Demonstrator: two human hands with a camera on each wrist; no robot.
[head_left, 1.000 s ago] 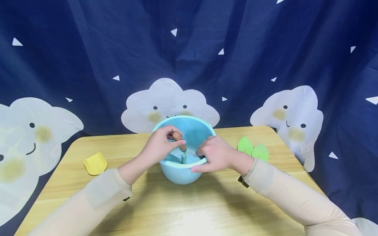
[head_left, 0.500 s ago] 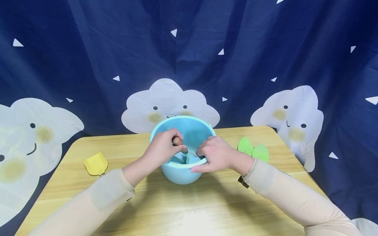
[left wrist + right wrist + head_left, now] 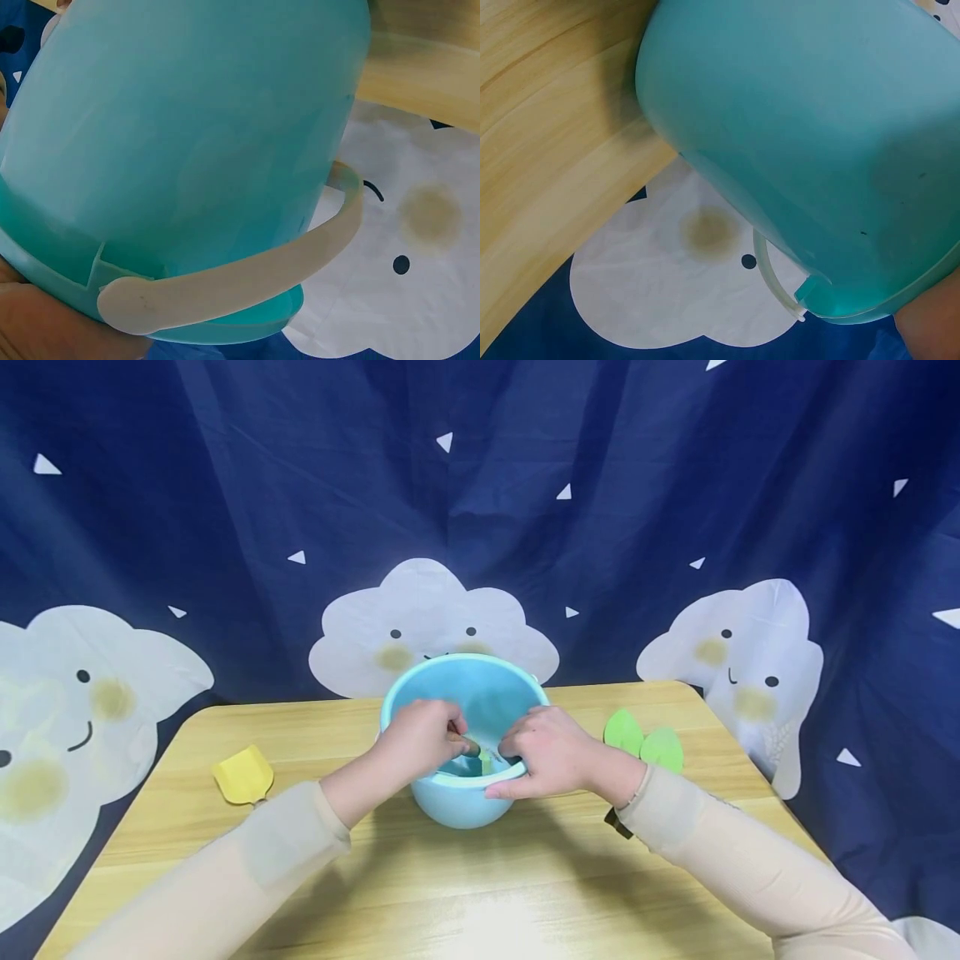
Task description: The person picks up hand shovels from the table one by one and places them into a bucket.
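A light blue bucket (image 3: 459, 806) stands on the table, its mouth tilted toward me. My right hand (image 3: 553, 750) grips the near right rim, fingers over the inside and thumb outside. Inside the mouth, my left hand (image 3: 420, 739) holds a small tool (image 3: 486, 763) by its wooden handle; a green part points down toward the bottom. That tool's working end is mostly hidden by the near rim. The bucket's side (image 3: 202, 135) fills the left wrist view, with a white carrying handle (image 3: 240, 294) along the rim. Only the bucket wall (image 3: 795, 127) and a bit of hand show in the right wrist view.
A small yellow shovel (image 3: 243, 775) lies on the wooden table (image 3: 570, 893) at the left, its lower part behind the sleeve. Two green leaf-shaped pieces (image 3: 662, 749) lie at the right. A dark blue curtain (image 3: 510, 460) with printed clouds hangs behind the table.
My left hand has sunk lower into the bucket and shifted slightly right, and the tool leans further over with it. My right hand and the bucket stay put.
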